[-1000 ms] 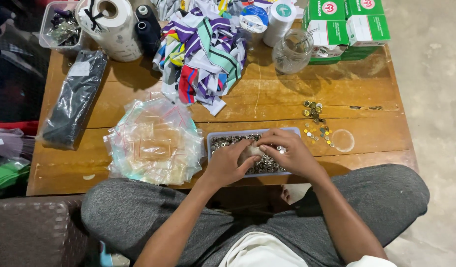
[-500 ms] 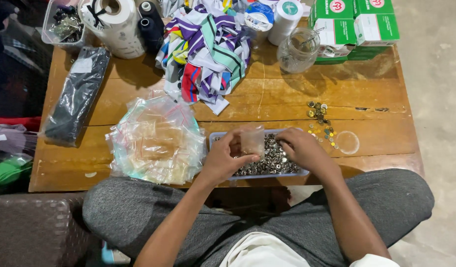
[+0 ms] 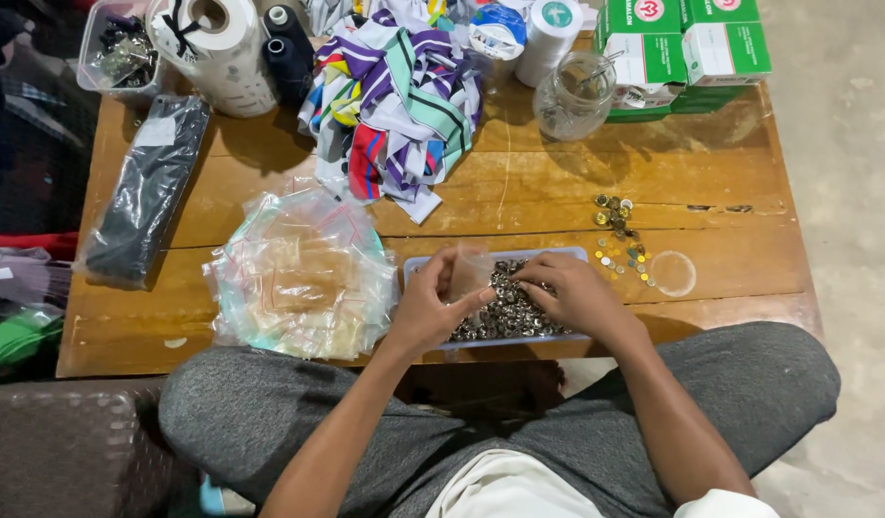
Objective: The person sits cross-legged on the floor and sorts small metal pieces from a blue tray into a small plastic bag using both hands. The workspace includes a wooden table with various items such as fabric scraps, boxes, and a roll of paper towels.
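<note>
While left hand [image 3: 433,312] pinches clear baggie [image 3: 469,276], right hand [image 3: 572,293] rakes shiny metal studs [image 3: 505,309].

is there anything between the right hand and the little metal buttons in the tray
Nothing visible: the right hand rests directly on the small silvery metal buttons in the shallow clear plastic tray, beside the left hand holding a small clear bag.

left hand [image 3: 431,309] fingers curled in pinch, right hand [image 3: 569,293] palm down, forearms converging
</note>
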